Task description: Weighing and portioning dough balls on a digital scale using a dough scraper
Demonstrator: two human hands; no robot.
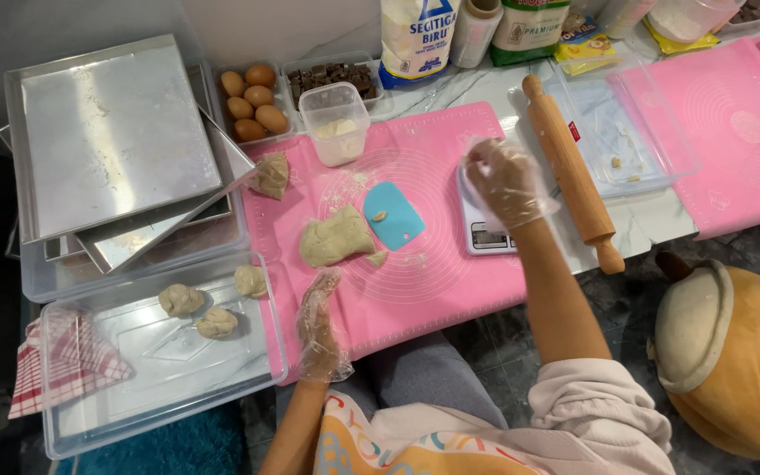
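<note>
Both my hands wear clear plastic gloves. My left hand (318,321) lies flat at the near edge of the pink silicone mat (424,281), fingers stretched out and holding nothing, just below a big lump of pale dough (336,237). A blue plastic scraper (393,215) lies right of that lump. My right hand (503,180) hovers with curled fingers over a small kitchen scale (488,236) and hides its platform; whether it holds anything is hidden. Three dough balls (216,323) sit in a clear plastic tray (160,400) beside my left hand.
Stacked metal baking trays (116,132) stand at the left, with a second dough lump (270,174) next to them. Eggs (252,101), chocolate pieces (332,75) and a small clear tub (336,123) sit behind the mat. A wooden rolling pin (571,171) lies right of the scale. A checked cloth (59,365) lies at the far left.
</note>
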